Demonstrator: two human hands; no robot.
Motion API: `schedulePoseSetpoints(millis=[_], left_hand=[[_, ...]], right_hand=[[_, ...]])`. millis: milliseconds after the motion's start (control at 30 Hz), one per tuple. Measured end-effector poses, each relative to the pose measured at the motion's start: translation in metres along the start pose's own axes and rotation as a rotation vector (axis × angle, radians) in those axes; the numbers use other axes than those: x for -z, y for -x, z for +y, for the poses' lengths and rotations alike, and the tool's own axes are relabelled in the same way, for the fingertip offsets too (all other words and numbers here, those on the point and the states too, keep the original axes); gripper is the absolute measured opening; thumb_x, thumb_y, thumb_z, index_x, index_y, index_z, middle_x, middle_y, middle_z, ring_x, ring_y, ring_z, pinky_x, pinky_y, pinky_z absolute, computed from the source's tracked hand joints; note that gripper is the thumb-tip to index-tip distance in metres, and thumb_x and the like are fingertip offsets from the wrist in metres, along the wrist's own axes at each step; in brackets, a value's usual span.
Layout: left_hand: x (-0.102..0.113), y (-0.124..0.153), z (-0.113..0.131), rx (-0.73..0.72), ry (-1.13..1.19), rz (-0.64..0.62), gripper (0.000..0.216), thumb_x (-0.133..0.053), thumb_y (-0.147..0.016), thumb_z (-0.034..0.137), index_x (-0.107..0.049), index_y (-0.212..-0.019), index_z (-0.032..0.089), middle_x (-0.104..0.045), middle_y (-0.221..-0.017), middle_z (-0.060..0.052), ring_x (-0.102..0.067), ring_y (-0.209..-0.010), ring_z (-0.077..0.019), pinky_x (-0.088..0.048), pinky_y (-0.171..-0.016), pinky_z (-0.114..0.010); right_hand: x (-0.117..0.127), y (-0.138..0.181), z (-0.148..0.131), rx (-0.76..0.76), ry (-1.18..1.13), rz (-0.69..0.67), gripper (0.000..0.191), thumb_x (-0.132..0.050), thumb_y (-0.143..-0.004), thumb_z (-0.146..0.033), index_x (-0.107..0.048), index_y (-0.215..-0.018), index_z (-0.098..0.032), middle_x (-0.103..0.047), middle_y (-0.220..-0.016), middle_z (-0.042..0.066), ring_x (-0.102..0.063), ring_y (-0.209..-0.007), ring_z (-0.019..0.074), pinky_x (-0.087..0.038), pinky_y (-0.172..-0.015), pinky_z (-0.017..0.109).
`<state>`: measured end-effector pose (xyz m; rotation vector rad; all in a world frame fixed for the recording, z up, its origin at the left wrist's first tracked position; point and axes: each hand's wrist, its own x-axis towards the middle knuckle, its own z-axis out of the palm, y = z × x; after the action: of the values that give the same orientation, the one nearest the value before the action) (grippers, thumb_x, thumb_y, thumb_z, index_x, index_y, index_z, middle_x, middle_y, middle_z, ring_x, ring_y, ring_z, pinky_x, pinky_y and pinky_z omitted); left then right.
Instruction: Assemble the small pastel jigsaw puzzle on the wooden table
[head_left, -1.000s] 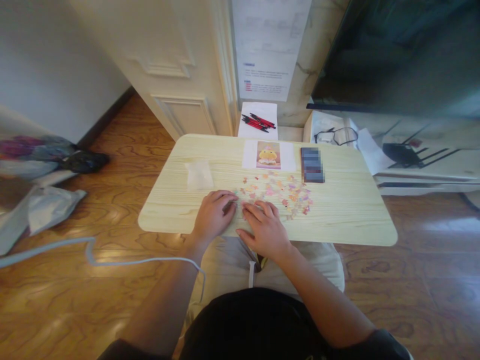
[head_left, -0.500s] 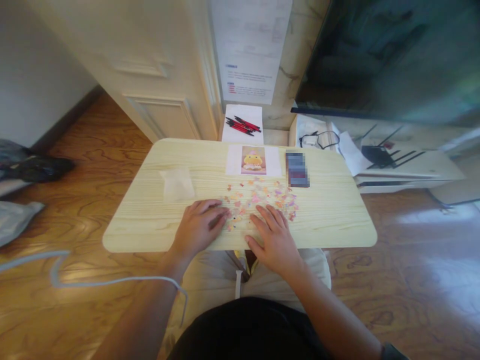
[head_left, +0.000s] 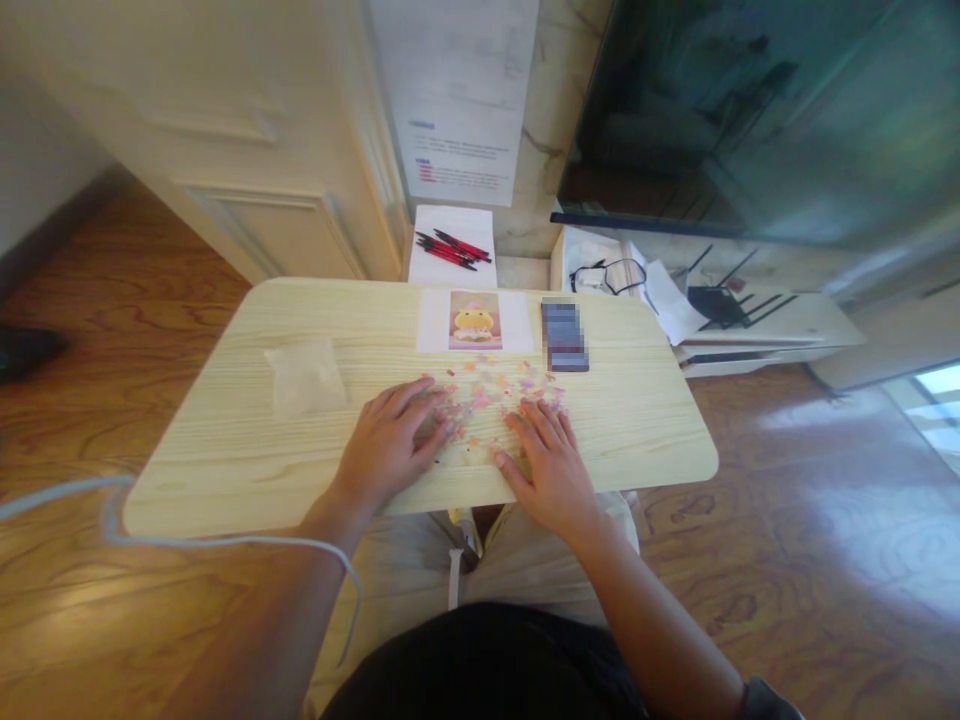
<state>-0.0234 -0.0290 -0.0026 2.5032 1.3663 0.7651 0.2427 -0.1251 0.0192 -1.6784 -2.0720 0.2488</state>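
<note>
Many small pink, orange and purple jigsaw puzzle pieces lie scattered in the middle of the pale wooden table. My left hand rests palm down at their left side, fingers apart and slightly curved, fingertips touching the outer pieces. On the right, my right hand lies with its fingers spread over some pieces, hiding those underneath. Neither hand grips anything. Just beyond the pieces lies a sheet with a printed picture of a yellow character.
A blurred-out phone lies right of the picture, and a translucent plastic bag at left. Behind the table, red and black pens lie on white paper. A pale cable crosses above my left forearm. A large dark screen stands at back right.
The head view has swung to the right, so the table appears further left. My right hand has moved over the right-hand pieces, and the pieces sit somewhat closer together between my hands.
</note>
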Motion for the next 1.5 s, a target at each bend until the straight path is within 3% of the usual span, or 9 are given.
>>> schedulePoseSetpoints(millis=[67,200,400,567,833,1033,1167,1367,1500], left_hand=[[-0.001,0.001,0.001,-0.012,-0.001,-0.012,0.046,-0.065,-0.099,0.049,-0.064,-0.141,0.033,-0.058,-0.157,-0.008,-0.057,-0.141,-0.0349,-0.046,-0.116,-0.057],[0.001,0.002,0.003,-0.031,-0.003,-0.047,0.049,-0.065,-0.098,0.05,-0.061,-0.144,0.032,-0.057,-0.158,-0.009,-0.056,-0.142,-0.0361,-0.046,-0.116,-0.057],[0.002,0.001,0.005,-0.036,-0.024,-0.055,0.048,-0.065,-0.096,0.05,-0.062,-0.14,0.029,-0.061,-0.153,-0.01,-0.058,-0.138,-0.0371,-0.047,-0.114,-0.057],[0.001,0.001,0.006,-0.026,-0.017,-0.064,0.049,-0.066,-0.096,0.05,-0.061,-0.14,0.029,-0.06,-0.154,-0.01,-0.057,-0.14,-0.037,-0.045,-0.115,-0.057],[0.001,0.001,0.007,-0.023,-0.018,-0.067,0.048,-0.066,-0.096,0.05,-0.06,-0.139,0.029,-0.06,-0.152,-0.011,-0.057,-0.139,-0.0368,-0.045,-0.115,-0.056],[0.001,0.001,0.007,-0.022,-0.019,-0.067,0.047,-0.066,-0.096,0.048,-0.061,-0.138,0.028,-0.062,-0.15,-0.01,-0.058,-0.136,-0.0367,-0.046,-0.115,-0.056],[0.001,0.0,0.007,-0.008,0.006,-0.061,0.047,-0.067,-0.094,0.048,-0.063,-0.137,0.029,-0.062,-0.149,-0.01,-0.058,-0.137,-0.0372,-0.046,-0.115,-0.056],[0.002,0.0,0.008,0.014,0.038,-0.064,0.047,-0.066,-0.095,0.049,-0.064,-0.137,0.029,-0.063,-0.149,-0.009,-0.058,-0.136,-0.0367,-0.045,-0.115,-0.055],[0.002,-0.001,0.008,0.004,0.012,-0.062,0.047,-0.066,-0.095,0.049,-0.064,-0.137,0.027,-0.063,-0.148,-0.01,-0.059,-0.136,-0.0366,-0.045,-0.115,-0.055]], right_hand=[[0.005,-0.003,0.013,-0.023,-0.012,0.07,0.042,-0.058,-0.104,-0.034,-0.063,-0.145,-0.023,-0.058,-0.157,0.011,-0.045,-0.151,0.0309,-0.03,-0.13,0.058],[0.011,-0.012,0.044,-0.112,0.0,0.185,0.036,-0.054,-0.098,-0.016,-0.074,-0.127,-0.024,-0.068,-0.141,0.01,-0.057,-0.132,0.0293,-0.044,-0.118,0.052],[0.007,-0.02,0.064,-0.195,-0.023,0.258,0.031,-0.057,-0.093,-0.014,-0.078,-0.114,-0.022,-0.071,-0.126,0.011,-0.059,-0.122,0.0303,-0.048,-0.111,0.05],[0.004,-0.021,0.063,-0.228,-0.043,0.29,0.034,-0.057,-0.093,-0.015,-0.075,-0.121,-0.02,-0.069,-0.127,0.013,-0.057,-0.121,0.0315,-0.048,-0.11,0.051],[0.003,-0.02,0.064,-0.226,-0.022,0.232,0.038,-0.055,-0.095,-0.017,-0.077,-0.125,-0.024,-0.07,-0.13,0.011,-0.056,-0.124,0.0327,-0.047,-0.112,0.055],[0.008,-0.019,0.069,-0.171,-0.189,0.269,0.042,-0.047,-0.091,-0.008,-0.08,-0.113,-0.023,-0.074,-0.119,0.008,-0.063,-0.116,0.0276,-0.055,-0.104,0.047],[0.013,-0.016,0.071,-0.14,-0.224,0.221,0.036,-0.055,-0.085,-0.009,-0.078,-0.107,-0.025,-0.073,-0.118,0.008,-0.064,-0.116,0.0285,-0.055,-0.104,0.049],[0.023,-0.01,0.07,-0.02,-0.144,0.054,0.045,-0.068,-0.078,-0.014,-0.074,-0.122,-0.024,-0.065,-0.132,0.01,-0.056,-0.127,0.0324,-0.047,-0.114,0.053],[0.023,-0.011,0.067,-0.033,-0.098,0.05,0.04,-0.07,-0.079,-0.013,-0.072,-0.118,-0.023,-0.063,-0.131,0.011,-0.055,-0.127,0.0334,-0.047,-0.114,0.053]])
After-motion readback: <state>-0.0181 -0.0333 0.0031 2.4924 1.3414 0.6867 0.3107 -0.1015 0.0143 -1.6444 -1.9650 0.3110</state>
